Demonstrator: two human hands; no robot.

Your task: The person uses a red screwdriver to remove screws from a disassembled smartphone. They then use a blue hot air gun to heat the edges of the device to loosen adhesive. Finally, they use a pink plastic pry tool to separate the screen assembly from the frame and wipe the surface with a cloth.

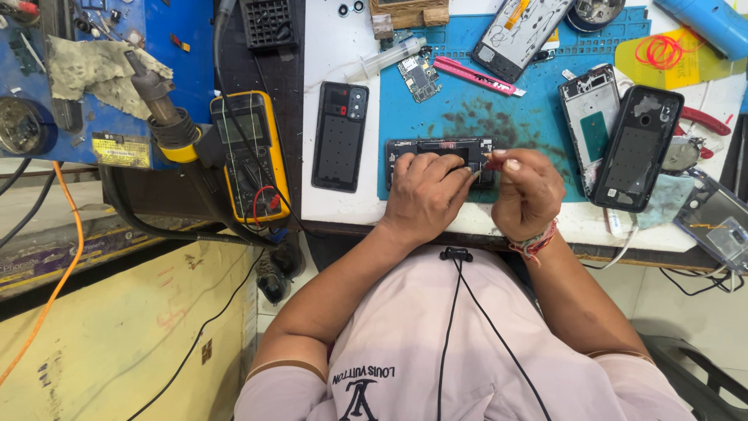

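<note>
An opened black phone body (436, 148) lies sideways on the blue work mat (483, 117) near the bench's front edge. My left hand (425, 195) rests on top of it, fingers pressing down on its lower half. My right hand (526, 191) is closed around a small red-handled tool (492, 162) whose tip points at the phone's right end. A black phone back cover (340, 136) lies on the white bench just left of the mat.
A yellow multimeter (249, 156) and a hot-air handpiece (160, 105) sit at the left. A grey phone frame (590, 117), a black phone case (637, 148), a circuit board (421, 76), a pink cutter (475, 76), a syringe (386, 58) and another phone frame (518, 31) lie around.
</note>
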